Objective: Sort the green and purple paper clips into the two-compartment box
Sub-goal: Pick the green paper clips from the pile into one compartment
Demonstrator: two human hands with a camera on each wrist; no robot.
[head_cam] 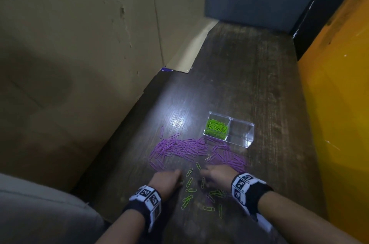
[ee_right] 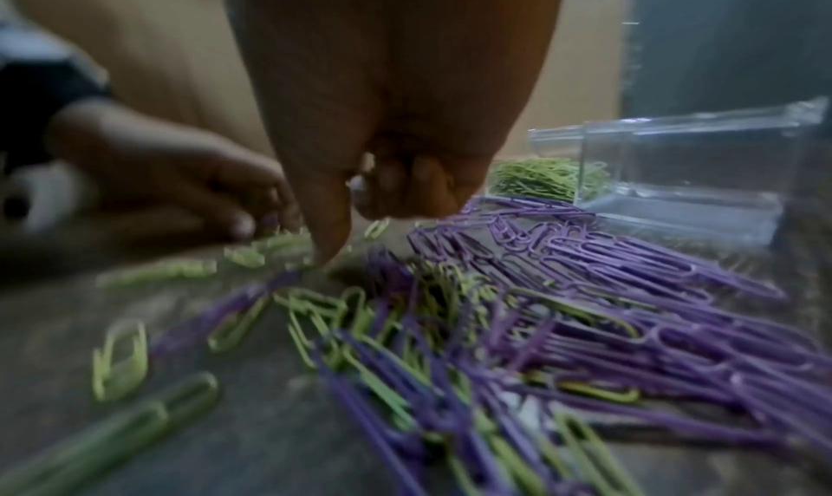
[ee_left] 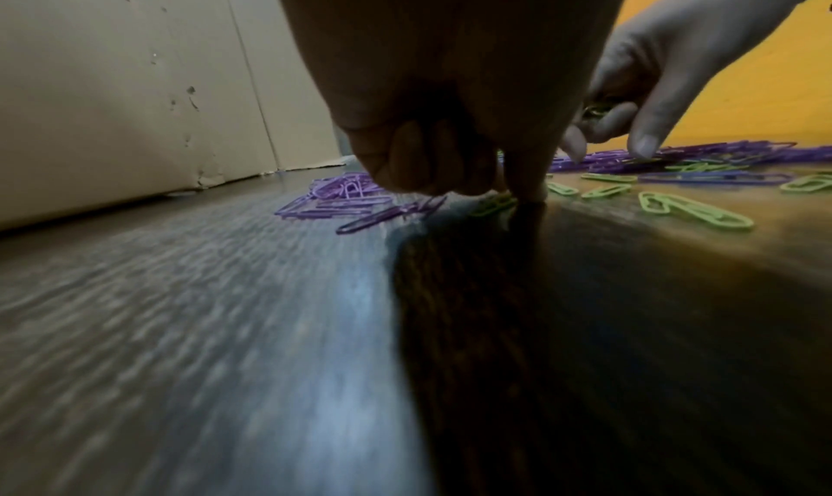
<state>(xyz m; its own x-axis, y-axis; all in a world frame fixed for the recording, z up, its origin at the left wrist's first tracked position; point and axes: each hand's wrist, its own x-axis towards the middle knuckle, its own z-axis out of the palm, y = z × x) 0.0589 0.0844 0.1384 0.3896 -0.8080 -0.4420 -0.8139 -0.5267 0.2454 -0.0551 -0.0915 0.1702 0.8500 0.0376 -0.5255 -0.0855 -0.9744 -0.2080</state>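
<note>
Two hands [head_cam: 165,180] [head_cam: 216,174] among paper clips [head_cam: 188,182]; no legible writing.

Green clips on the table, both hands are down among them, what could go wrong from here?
1. Loose green clips lie mixed with purple clips near the right hand, so a purple one could ride along into the green compartment.
2. The purple pile lies close against the box; a reach across might scatter it.
3. The left hand pins a clip flat; it may slip.
</note>
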